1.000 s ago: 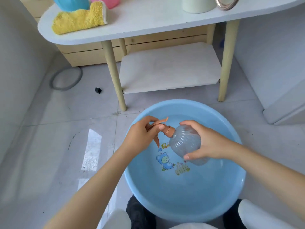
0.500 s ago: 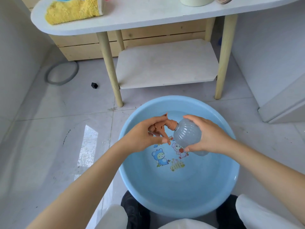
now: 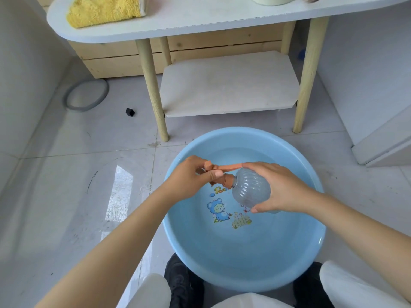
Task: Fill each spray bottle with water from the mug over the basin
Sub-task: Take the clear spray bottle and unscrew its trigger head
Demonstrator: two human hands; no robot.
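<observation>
A clear ribbed spray bottle (image 3: 251, 190) lies tilted on its side above the blue basin (image 3: 311, 245), neck pointing left. My right hand (image 3: 282, 190) is wrapped around its round body. My left hand (image 3: 191, 181) pinches the orange spray head (image 3: 226, 168) at the neck, with the trigger lever sticking out to the right over the bottle. The basin holds shallow water and has a cartoon print on its bottom. At the top edge, a pale green vessel (image 3: 273, 0) on the table is only partly visible; whether it is the mug I cannot tell.
A white table (image 3: 200, 16) on wooden legs with a lower shelf (image 3: 226, 85) stands just behind the basin. A yellow towel (image 3: 104, 10) lies on it. A grey hose ring (image 3: 86, 95) and a small black cube (image 3: 130, 112) lie on the tiled floor, left.
The spray head has turned in my left hand: its lever pointed down, and now lies flat over the bottle. Both hands stay above the basin.
</observation>
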